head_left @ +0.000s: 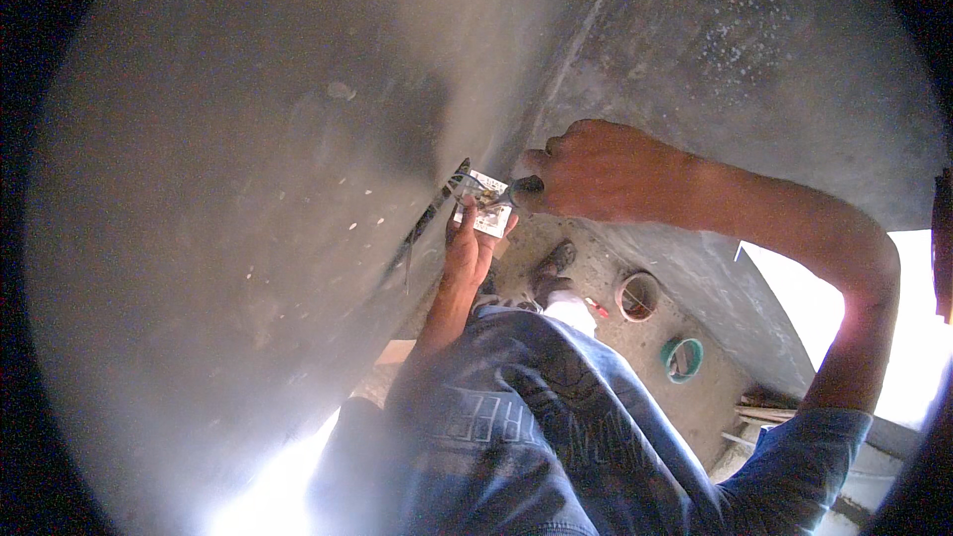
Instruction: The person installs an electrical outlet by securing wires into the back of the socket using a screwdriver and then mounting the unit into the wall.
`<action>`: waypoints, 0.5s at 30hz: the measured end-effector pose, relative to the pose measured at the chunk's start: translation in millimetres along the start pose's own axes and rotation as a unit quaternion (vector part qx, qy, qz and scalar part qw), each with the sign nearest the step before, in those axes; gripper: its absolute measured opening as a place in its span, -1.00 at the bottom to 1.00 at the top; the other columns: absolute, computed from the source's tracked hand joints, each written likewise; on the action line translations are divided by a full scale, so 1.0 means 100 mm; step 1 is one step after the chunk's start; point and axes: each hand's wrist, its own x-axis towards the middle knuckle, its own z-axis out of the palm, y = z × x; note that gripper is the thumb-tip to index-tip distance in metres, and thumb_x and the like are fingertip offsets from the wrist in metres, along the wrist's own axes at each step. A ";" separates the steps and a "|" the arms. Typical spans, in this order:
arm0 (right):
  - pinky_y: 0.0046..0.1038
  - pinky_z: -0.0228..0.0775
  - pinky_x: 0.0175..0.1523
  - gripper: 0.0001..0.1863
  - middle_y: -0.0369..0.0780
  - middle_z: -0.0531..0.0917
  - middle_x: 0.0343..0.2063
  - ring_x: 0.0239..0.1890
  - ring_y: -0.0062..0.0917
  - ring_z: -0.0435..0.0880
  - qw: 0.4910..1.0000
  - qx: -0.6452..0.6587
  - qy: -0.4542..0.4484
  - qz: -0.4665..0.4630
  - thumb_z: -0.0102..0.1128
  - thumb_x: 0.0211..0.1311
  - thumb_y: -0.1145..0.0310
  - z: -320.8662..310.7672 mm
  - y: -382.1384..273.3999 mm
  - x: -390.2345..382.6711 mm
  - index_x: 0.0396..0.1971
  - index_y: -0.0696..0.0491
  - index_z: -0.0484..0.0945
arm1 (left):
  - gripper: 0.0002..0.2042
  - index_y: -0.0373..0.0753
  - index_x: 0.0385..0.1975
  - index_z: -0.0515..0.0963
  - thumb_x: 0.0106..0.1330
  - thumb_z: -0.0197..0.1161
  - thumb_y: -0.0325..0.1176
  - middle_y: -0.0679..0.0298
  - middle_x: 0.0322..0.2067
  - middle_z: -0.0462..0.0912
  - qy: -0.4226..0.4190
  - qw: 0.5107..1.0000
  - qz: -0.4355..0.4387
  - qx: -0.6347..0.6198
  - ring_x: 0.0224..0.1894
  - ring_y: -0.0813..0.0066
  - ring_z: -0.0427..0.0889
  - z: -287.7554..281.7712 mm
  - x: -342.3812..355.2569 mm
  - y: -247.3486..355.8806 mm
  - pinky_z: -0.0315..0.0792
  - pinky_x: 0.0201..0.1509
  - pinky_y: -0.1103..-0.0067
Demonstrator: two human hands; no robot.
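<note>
My left hand (465, 260) holds a white electrical switch plate (490, 222), its back side with terminals turned up toward me. Thin wires (463, 182) run between the plate and a dark, narrow opening (433, 210) in the grey wall at the left. My right hand (588, 171) reaches in from the right, closed around a dark-handled screwdriver (528, 189). The tool's slim end points at the back of the plate. Whether its tip touches a terminal is too small to tell.
Bare grey walls (268, 139) meet in a corner ahead. On the floor to the right stand a pinkish bucket (636, 296) and a green bucket (682, 359). A small red item (597, 308) lies near my foot (553, 273). Stacked boards (764, 412) are at the lower right.
</note>
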 end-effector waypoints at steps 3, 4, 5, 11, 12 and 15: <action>-0.26 0.59 -0.25 -0.68 -0.16 0.59 -0.41 -0.30 -0.23 0.70 1.000 -0.017 -0.015 -0.018 0.19 0.09 0.34 0.00 0.08 0.04 -0.10 0.02 0.55 | -0.64 -0.19 0.13 0.37 0.42 0.18 -0.23 0.16 0.03 0.55 0.014 1.000 0.011 0.019 0.02 0.24 0.60 -0.02 -0.01 -0.01 0.55 0.11 0.12; -0.26 0.59 -0.25 -0.68 -0.16 0.59 -0.42 -0.30 -0.24 0.70 1.000 -0.018 -0.016 -0.020 0.20 0.08 0.35 0.01 0.09 0.05 -0.11 0.01 0.56 | -0.65 -0.19 0.13 0.37 0.42 0.18 -0.24 0.16 0.03 0.55 0.020 0.999 0.015 0.027 0.02 0.25 0.60 -0.02 -0.02 -0.01 0.55 0.10 0.12; -0.26 0.58 -0.24 -0.68 -0.15 0.60 -0.43 -0.30 -0.24 0.70 1.000 -0.007 -0.006 -0.020 0.21 0.07 0.36 0.01 0.09 0.06 -0.11 0.01 0.56 | -0.64 -0.19 0.12 0.38 0.41 0.19 -0.23 0.17 0.01 0.55 0.027 0.999 0.017 0.039 0.02 0.21 0.59 -0.03 -0.02 0.00 0.55 0.10 0.08; -0.24 0.56 -0.20 -0.67 -0.11 0.63 -0.45 -0.30 -0.20 0.69 0.993 0.115 0.007 0.035 0.26 0.05 0.37 0.05 0.05 0.11 -0.11 -0.02 0.57 | -0.68 -0.19 0.12 0.38 0.44 0.14 -0.28 0.16 -0.03 0.54 0.052 0.997 0.015 0.048 0.01 0.13 0.58 0.07 -0.03 0.02 0.54 0.08 -0.01; -0.23 0.56 -0.19 -0.67 -0.10 0.64 -0.46 -0.30 -0.20 0.69 0.991 0.127 0.029 0.034 0.26 0.06 0.37 0.05 0.04 0.10 -0.11 -0.02 0.57 | -0.70 -0.19 0.12 0.38 0.45 0.11 -0.30 0.15 -0.03 0.54 0.058 0.997 0.011 0.043 0.01 0.12 0.58 0.08 -0.03 0.03 0.53 0.09 -0.03; -0.22 0.58 -0.21 -0.74 -0.10 0.65 -0.45 -0.31 -0.19 0.70 0.994 0.096 0.036 0.043 0.24 0.06 0.39 0.07 0.01 0.13 -0.19 0.00 0.59 | -0.66 -0.24 0.13 0.35 0.45 0.13 -0.28 0.13 0.00 0.54 0.045 0.998 0.013 0.050 0.00 0.17 0.60 0.08 -0.04 0.03 0.57 0.06 0.06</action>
